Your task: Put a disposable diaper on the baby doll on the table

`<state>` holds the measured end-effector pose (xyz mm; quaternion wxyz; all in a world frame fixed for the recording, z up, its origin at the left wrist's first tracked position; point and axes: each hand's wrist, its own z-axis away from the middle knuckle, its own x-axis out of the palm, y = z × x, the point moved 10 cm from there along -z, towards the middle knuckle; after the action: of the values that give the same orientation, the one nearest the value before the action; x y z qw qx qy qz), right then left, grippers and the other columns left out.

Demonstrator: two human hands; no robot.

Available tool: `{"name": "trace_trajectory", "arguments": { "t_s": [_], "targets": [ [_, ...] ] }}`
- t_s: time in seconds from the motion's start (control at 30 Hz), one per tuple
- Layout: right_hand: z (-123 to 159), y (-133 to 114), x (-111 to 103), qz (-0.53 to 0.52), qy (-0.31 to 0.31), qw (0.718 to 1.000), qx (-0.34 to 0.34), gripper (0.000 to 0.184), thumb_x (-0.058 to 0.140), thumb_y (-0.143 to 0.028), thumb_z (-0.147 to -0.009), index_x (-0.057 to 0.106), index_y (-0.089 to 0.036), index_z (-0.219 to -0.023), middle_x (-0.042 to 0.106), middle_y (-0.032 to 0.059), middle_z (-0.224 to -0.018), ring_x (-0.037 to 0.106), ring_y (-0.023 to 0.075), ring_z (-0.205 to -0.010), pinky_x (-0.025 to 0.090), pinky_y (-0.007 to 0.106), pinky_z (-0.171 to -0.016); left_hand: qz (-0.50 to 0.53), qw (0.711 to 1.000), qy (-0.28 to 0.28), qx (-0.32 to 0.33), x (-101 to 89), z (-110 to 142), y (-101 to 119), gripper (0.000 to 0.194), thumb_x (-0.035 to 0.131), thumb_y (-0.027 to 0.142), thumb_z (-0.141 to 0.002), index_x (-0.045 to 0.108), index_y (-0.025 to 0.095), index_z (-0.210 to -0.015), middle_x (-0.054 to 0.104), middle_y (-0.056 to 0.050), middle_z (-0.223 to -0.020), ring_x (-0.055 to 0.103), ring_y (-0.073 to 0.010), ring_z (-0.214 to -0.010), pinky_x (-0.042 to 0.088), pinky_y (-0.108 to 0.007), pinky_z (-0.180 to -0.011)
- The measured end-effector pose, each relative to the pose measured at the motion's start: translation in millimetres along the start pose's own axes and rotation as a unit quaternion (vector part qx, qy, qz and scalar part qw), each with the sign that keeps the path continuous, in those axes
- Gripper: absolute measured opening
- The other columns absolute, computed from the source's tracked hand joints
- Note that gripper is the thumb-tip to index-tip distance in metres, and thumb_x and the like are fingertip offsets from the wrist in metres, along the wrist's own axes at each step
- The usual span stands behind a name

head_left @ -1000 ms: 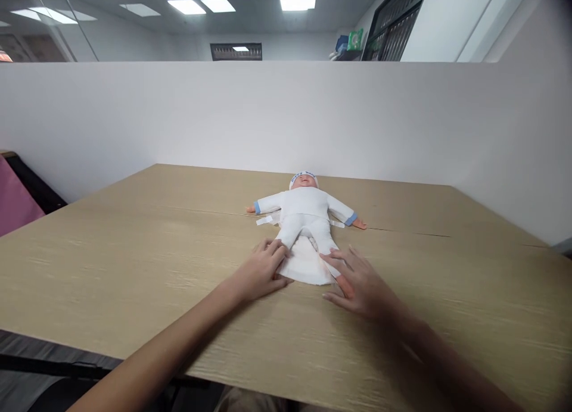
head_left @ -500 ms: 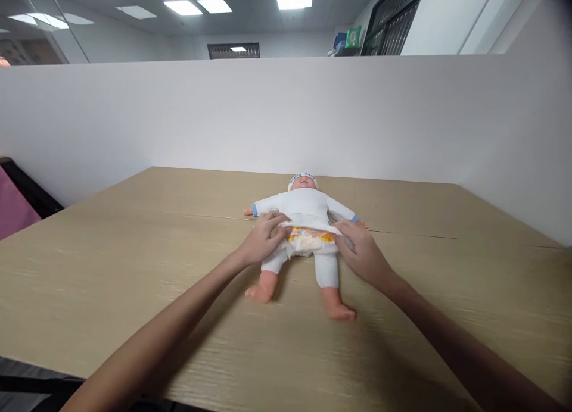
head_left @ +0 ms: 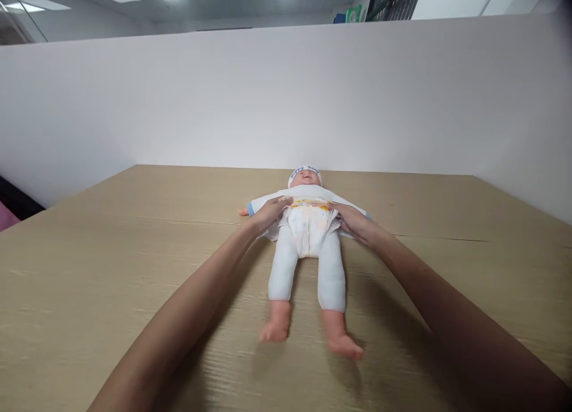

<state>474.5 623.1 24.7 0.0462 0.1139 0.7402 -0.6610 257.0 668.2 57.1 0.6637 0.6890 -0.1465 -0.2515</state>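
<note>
A baby doll (head_left: 307, 178) lies on its back, head away from me, in a white outfit and a lettered headband. Its white shirt (head_left: 308, 192) is pushed up towards the chest, with loose fabric at both sides. Below the shirt shows a white diaper (head_left: 308, 230) with an orange and yellow waistband, over white leggings. My left hand (head_left: 270, 214) is closed on the shirt at the left of the waist. On the opposite side, my right hand (head_left: 353, 220) closes on the shirt too. Fabric and the doll's body partly hide the fingertips of both hands.
The doll rests on a wide wooden tabletop (head_left: 134, 269) with a seam across it. A white partition (head_left: 286, 96) rises behind the far edge. At the left edge stands a black and pink object (head_left: 18, 203).
Both hands have moved up the doll's body, taking the shirt hem higher, so much more of the diaper shows. The legs now lie straighter and nearer me. The view has tipped down.
</note>
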Motion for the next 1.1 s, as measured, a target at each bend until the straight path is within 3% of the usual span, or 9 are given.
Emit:
{"name": "trace_trajectory", "arguments": {
  "t_s": [0.13,0.33,0.47,0.6,0.67,0.73,0.87,0.97,1.1],
  "targets": [
    [37.9,6.7,4.0,-0.053,-0.018,0.996,0.064,0.045,0.071,-0.061,-0.097,0.082,-0.023,-0.12,0.085,0.0096,-0.125,0.081,0.0287,-0.115,0.069,0.043,-0.1,0.088,0.991,-0.092,-0.033,15.2,33.1,-5.7,0.051,0.082,0.065,-0.088,0.074,0.017,-0.103,0.082,-0.011,-0.105,0.075,-0.0266,-0.103,0.059,-0.037,-0.095],
    [97.6,-22.9,13.7,-0.047,-0.127,0.984,0.114,0.049,0.079,-0.071,-0.092,0.083,-0.025,-0.109,0.085,0.0096,-0.115,0.08,0.03,-0.109,0.069,0.043,-0.095,0.068,0.981,-0.159,-0.086,20.9,80.3,-6.8,0.053,0.084,0.068,-0.087,0.072,0.017,-0.093,0.076,-0.005,-0.093,0.068,-0.0168,-0.078,0.052,-0.03,-0.073],
    [98.6,-34.4,-24.7,0.034,-0.001,0.998,0.051,0.059,0.09,-0.073,-0.076,0.076,-0.023,-0.104,0.084,0.0106,-0.112,0.078,0.0274,-0.098,0.065,0.036,-0.078,-0.021,0.995,-0.077,-0.058,-2.8,75.9,8.5,0.054,0.087,0.064,-0.084,0.074,0.02,-0.113,0.074,-0.002,-0.088,0.068,-0.0178,-0.079,0.053,-0.031,-0.076],
    [122.7,-28.1,-56.0,0.167,0.132,0.977,-0.005,0.049,0.072,-0.071,-0.09,0.072,-0.024,-0.103,0.083,0.0091,-0.101,0.076,0.0254,-0.085,0.057,0.037,-0.075,-0.175,0.982,0.062,0.041,-18.1,78.1,54.0,0.033,0.072,0.045,-0.099,0.07,0.022,-0.122,0.081,-0.008,-0.113,0.073,-0.0249,-0.103,0.056,-0.041,-0.095],
    [141.9,-21.3,-58.6,0.275,0.153,0.949,-0.023,0.043,0.064,-0.067,-0.097,0.072,-0.025,-0.099,0.082,0.0066,-0.093,0.073,0.0238,-0.078,0.051,0.035,-0.073,-0.256,0.952,0.1,0.137,-0.7,88.2,85.1,0.023,0.065,0.039,-0.103,0.07,0.023,-0.119,0.079,-0.011,-0.129,0.071,-0.0285,-0.116,0.054,-0.046,-0.104],
    [157.8,-11.3,-56.5,0.356,0.152,0.921,-0.032,0.04,0.06,-0.064,-0.099,0.07,-0.026,-0.094,0.078,0.0047,-0.085,0.07,0.0233,-0.074,0.044,0.034,-0.068,-0.325,0.914,0.082,0.227,37.1,99.4,105.8,0.021,0.061,0.039,-0.106,0.072,0.024,-0.116,0.078,-0.01,-0.132,0.068,-0.0302,-0.124,0.052,-0.049,-0.11],
    [169.1,7.2,-55.5,0.419,0.152,0.895,-0.032,0.036,0.06,-0.062,-0.097,0.065,-0.026,-0.094,0.071,0.003,-0.079,0.067,0.0241,-0.074,0.037,0.032,-0.066,-0.43,0.861,0.008,0.273,108.2,106.5,100.8,0.025,0.063,0.045,-0.106,0.076,0.025,-0.11,0.079,-0.008,-0.126,0.064,-0.0325,-0.128,0.048,-0.053,-0.115],
    [165.5,18.8,-60.9,0.403,0.157,0.902,0.006,0.038,0.064,-0.064,-0.095,0.061,-0.026,-0.093,0.069,0.0023,-0.079,0.066,0.0246,-0.077,0.037,0.031,-0.067,-0.466,0.845,0.007,0.262,124.0,103.7,89.0,0.028,0.069,0.05,-0.103,0.079,0.026,-0.112,0.078,-0.007,-0.13,0.059,-0.0352,-0.131,0.047,-0.056,-0.115],
    [162.0,29.6,-64.6,0.364,0.15,0.918,0.052,0.037,0.069,-0.062,-0.089,0.061,-0.026,-0.088,0.068,0.0043,-0.081,0.062,0.0246,-0.076,0.033,0.031,-0.066,-0.475,0.843,0.012,0.252,121.5,101.5,83.1,0.04,0.077,0.057,-0.094,0.08,0.026,-0.119,0.075,-0.008,-0.135,0.055,-0.038,-0.132,0.047,-0.056,-0.115]
  ]
}}
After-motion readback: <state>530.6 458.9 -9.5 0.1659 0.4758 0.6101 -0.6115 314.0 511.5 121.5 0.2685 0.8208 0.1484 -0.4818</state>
